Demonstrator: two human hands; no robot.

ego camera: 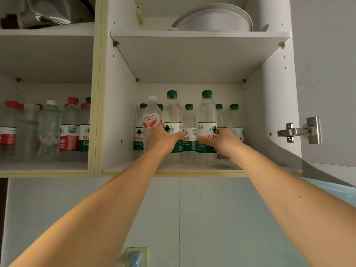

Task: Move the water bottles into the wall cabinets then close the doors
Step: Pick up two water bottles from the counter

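Both my arms reach up into the right wall cabinet [269,116]. My left hand [163,137] grips a tall green-capped water bottle [172,110] on the lower shelf. My right hand [221,140] grips another tall green-capped bottle [206,112] just to its right. A white-capped bottle with a red label [152,114] stands at the left, touching my left hand. Several smaller green-capped bottles [234,118] stand behind in a row. The left cabinet [92,112] holds several red-capped and white-capped bottles [70,122].
The right cabinet's door [327,74] stands open at the right, with a metal hinge [298,131]. White bowls [213,18] sit on the upper right shelf. Metal cookware [38,14] is on the upper left shelf. Pale tiled wall [192,218] lies below the cabinets.
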